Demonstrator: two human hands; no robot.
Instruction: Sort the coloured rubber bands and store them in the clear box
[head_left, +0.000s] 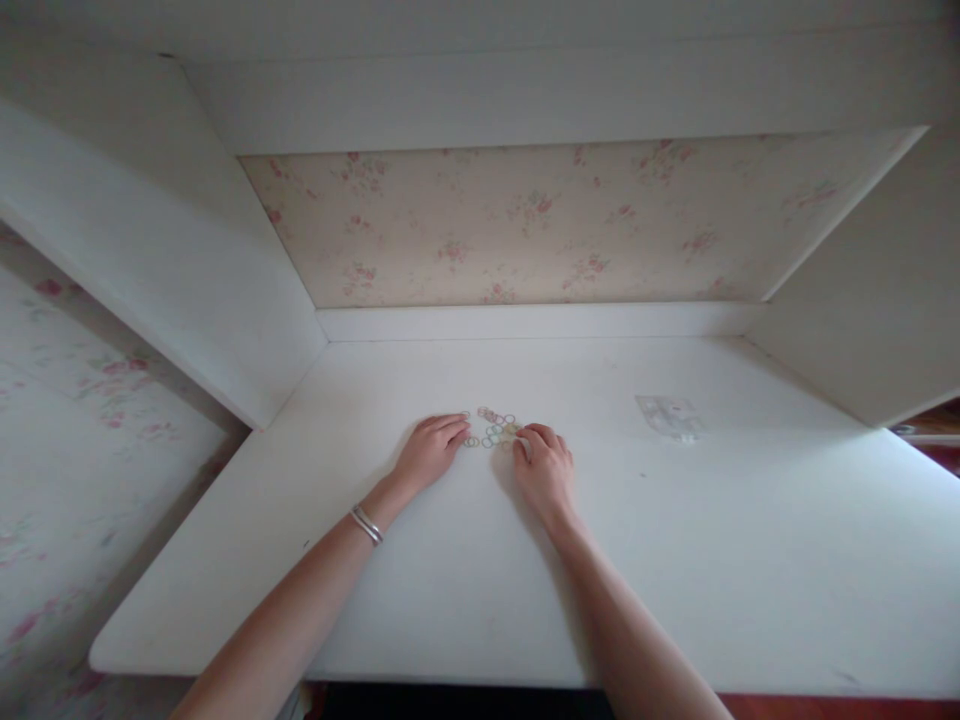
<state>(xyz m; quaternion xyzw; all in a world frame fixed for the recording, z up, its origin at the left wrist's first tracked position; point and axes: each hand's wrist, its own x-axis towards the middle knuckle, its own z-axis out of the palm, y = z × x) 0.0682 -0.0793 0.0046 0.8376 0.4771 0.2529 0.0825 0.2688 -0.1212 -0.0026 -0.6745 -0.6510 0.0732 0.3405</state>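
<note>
while some thin rings (491, 431) overlap, others lie singly on a white table (450, 600)

rings grouped near the middle of the table, between the two hands. colours faint at this size: pinkish at the far side, greenish in the middle, yellowish toward the right. a few sit just beside the left hand's fingertips, slightly apart from the main cluster.

left hand (431, 448): palm down, fingers lying close together and pointing to the right, tips at the left-hand rings. cannot tell whether it pinches one. two-banded silver bracelet (367, 525) at the wrist.

right hand (546, 465): fingers bent, thumb a little apart from the forefinger, tips at the cluster's right edge. whether a ring is held between them, cannot tell.

well to the right of the right hand, a clear plastic packet (670, 417) lies flat; contents too small to make out. white panels stand at both ends of the table, floral wallpaper (540, 210) behind. a few small dark marks on the tabletop.
</note>
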